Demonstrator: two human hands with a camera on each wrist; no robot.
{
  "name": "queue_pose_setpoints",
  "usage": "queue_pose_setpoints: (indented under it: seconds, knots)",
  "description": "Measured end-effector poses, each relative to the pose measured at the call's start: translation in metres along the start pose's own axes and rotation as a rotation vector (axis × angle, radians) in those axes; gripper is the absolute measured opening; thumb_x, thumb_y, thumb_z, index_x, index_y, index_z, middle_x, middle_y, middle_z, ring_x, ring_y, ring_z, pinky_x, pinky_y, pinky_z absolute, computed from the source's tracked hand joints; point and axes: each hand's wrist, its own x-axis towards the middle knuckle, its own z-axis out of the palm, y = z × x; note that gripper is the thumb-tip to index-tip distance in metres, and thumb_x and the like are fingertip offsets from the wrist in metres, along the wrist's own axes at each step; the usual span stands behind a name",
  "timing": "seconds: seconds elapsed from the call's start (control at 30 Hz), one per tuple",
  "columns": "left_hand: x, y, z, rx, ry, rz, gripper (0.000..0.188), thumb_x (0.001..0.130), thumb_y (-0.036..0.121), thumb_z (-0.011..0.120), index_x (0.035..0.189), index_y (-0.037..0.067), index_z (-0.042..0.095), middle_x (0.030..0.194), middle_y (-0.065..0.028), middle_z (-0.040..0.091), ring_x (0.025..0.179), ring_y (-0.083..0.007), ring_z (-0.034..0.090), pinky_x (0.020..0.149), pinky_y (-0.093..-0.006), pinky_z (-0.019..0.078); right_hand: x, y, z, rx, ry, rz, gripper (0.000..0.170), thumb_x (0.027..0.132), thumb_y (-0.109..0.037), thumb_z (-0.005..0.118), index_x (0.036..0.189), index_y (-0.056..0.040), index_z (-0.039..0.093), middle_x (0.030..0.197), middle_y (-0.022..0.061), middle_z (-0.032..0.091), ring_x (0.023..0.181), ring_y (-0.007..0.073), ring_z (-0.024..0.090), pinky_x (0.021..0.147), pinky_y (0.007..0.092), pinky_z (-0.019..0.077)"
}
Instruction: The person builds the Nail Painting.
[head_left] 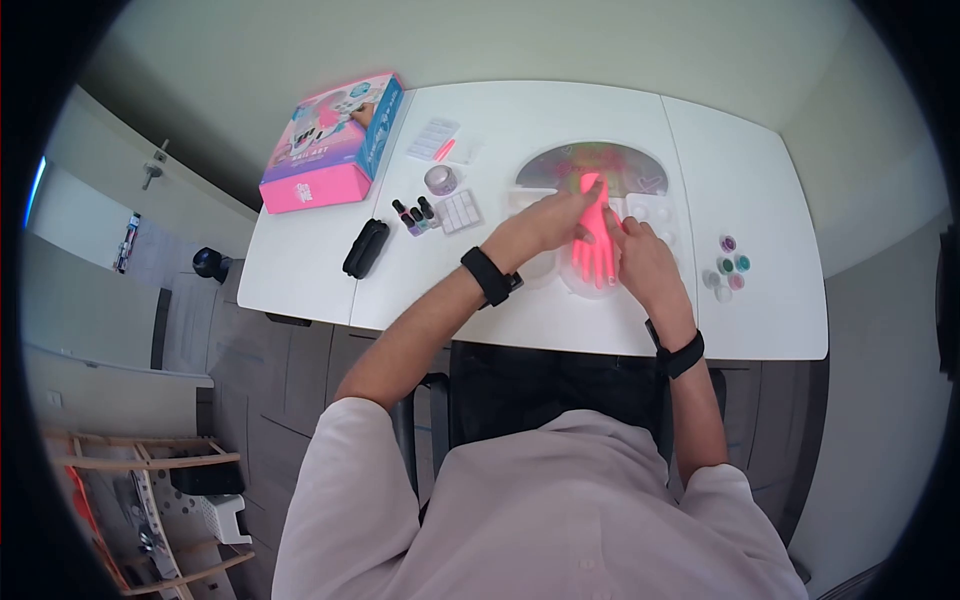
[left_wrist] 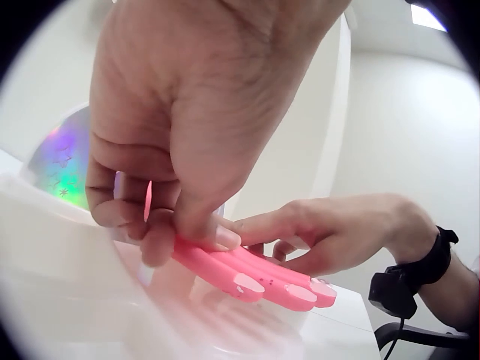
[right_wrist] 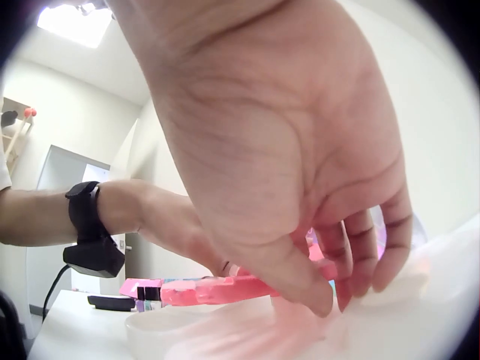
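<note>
A bright pink model hand with pale, speckled nails lies palm-down over a white plastic stand, its fingers toward the person. My left hand reaches over it from the left. In the left wrist view, the left thumb presses on top of the model hand while the fingers curl down at its side. From the other side, my right hand holds the model's edge near its pink thumb. The right wrist view shows the right thumb and fingers closed about that pink part, which they partly hide.
Behind the stand rises a shiny, half-round backing. Small glitter pots sit at right. Leftward are nail polish bottles, a round jar, nail tip cases, a black case and a nail art box.
</note>
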Motion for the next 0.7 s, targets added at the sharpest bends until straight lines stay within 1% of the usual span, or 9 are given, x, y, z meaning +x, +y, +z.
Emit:
queue_pose_setpoints:
  seconds: [0.03, 0.1, 0.13, 0.23, 0.33, 0.4, 0.53, 0.63, 0.7]
  knots:
    - [0.001, 0.010, -0.009, 0.003, 0.003, -0.005, 0.095, 0.085, 0.016, 0.084, 0.161, -0.004, 0.030, 0.101, -0.0327, 0.069, 0.099, -0.0482, 0.068, 0.086, -0.0508, 0.0537, 0.001, 0.003, 0.003, -0.031, -0.009, -0.008, 0.069, 0.087, -0.002, 0.061, 0.155, -0.0102, 0.050, 0.107, 0.0135, 0.064, 0.098, 0.0325, 0.066, 0.078, 0.0452, 0.0587]
    - [-0.002, 0.042, -0.032, -0.011, -0.153, -0.236, 0.092, 0.086, 0.016, 0.083, 0.160, -0.003, 0.031, 0.102, -0.0326, 0.070, 0.099, -0.0476, 0.069, 0.086, -0.0501, 0.0546, 0.002, 0.001, 0.000, -0.023, -0.017, -0.010, 0.069, 0.088, -0.002, 0.060, 0.155, -0.0102, 0.050, 0.108, 0.0137, 0.065, 0.099, 0.0327, 0.066, 0.079, 0.0457, 0.0591]
    - [-0.003, 0.040, -0.029, -0.013, -0.154, -0.247, 0.092, 0.086, 0.016, 0.083, 0.160, -0.003, 0.031, 0.102, -0.0326, 0.070, 0.099, -0.0476, 0.069, 0.086, -0.0501, 0.0546, 0.002, 0.000, -0.001, -0.019, -0.022, -0.004, 0.069, 0.088, -0.002, 0.060, 0.155, -0.0103, 0.050, 0.109, 0.0139, 0.065, 0.100, 0.0329, 0.067, 0.081, 0.0463, 0.0595]
    - [-0.002, 0.033, -0.030, -0.059, -0.115, -0.188, 0.089, 0.088, 0.016, 0.082, 0.159, -0.002, 0.033, 0.101, -0.0317, 0.071, 0.099, -0.0471, 0.069, 0.086, -0.0504, 0.0549, 0.002, -0.001, -0.003, 0.007, -0.031, 0.011, 0.069, 0.088, -0.002, 0.060, 0.155, -0.0098, 0.050, 0.111, 0.0145, 0.066, 0.101, 0.0334, 0.067, 0.082, 0.0469, 0.0599]
    - [0.000, 0.025, -0.023, -0.060, -0.181, -0.186, 0.086, 0.090, 0.016, 0.080, 0.159, -0.002, 0.032, 0.104, -0.0316, 0.070, 0.099, -0.0461, 0.070, 0.085, -0.0498, 0.0561, 0.002, -0.003, -0.006, 0.015, -0.051, 0.020, 0.068, 0.088, -0.002, 0.060, 0.155, -0.0095, 0.049, 0.112, 0.0149, 0.066, 0.100, 0.0343, 0.068, 0.082, 0.0463, 0.0601]
    - [0.002, 0.007, -0.004, -0.086, -0.061, -0.065, 0.087, 0.092, 0.017, 0.078, 0.160, -0.001, 0.029, 0.110, -0.0318, 0.069, 0.100, -0.0457, 0.070, 0.085, -0.0500, 0.0568, 0.003, -0.003, -0.009, -0.004, -0.059, 0.031, 0.068, 0.088, -0.002, 0.060, 0.155, -0.0095, 0.049, 0.112, 0.0149, 0.066, 0.100, 0.0348, 0.068, 0.082, 0.0458, 0.0601]
    - [-0.002, 0.032, -0.020, -0.196, -0.159, -0.219, 0.089, 0.092, 0.017, 0.078, 0.161, -0.003, 0.025, 0.113, -0.0317, 0.069, 0.103, -0.0442, 0.070, 0.086, -0.0492, 0.0576, 0.005, -0.008, -0.012, -0.069, -0.082, 0.054, 0.067, 0.090, -0.004, 0.058, 0.156, -0.0095, 0.047, 0.112, 0.0147, 0.066, 0.100, 0.0355, 0.068, 0.082, 0.0452, 0.0603]
    - [0.003, 0.027, -0.010, -0.047, -0.078, -0.114, 0.094, 0.092, 0.018, 0.078, 0.162, -0.004, 0.020, 0.107, -0.0312, 0.069, 0.097, -0.0427, 0.071, 0.084, -0.0475, 0.0582, 0.004, -0.002, -0.007, -0.070, -0.066, 0.034, 0.067, 0.090, -0.005, 0.059, 0.156, -0.0096, 0.048, 0.111, 0.0145, 0.067, 0.100, 0.0344, 0.068, 0.082, 0.0446, 0.0605]
    - [0.003, 0.022, -0.008, 0.030, -0.062, -0.095, 0.098, 0.091, 0.017, 0.079, 0.163, -0.005, 0.017, 0.097, -0.0292, 0.069, 0.083, -0.0413, 0.071, 0.077, -0.0464, 0.0580, 0.003, 0.003, -0.002, -0.057, -0.042, 0.021, 0.068, 0.090, -0.004, 0.060, 0.156, -0.0101, 0.048, 0.110, 0.0143, 0.066, 0.100, 0.0338, 0.068, 0.082, 0.0444, 0.0606]
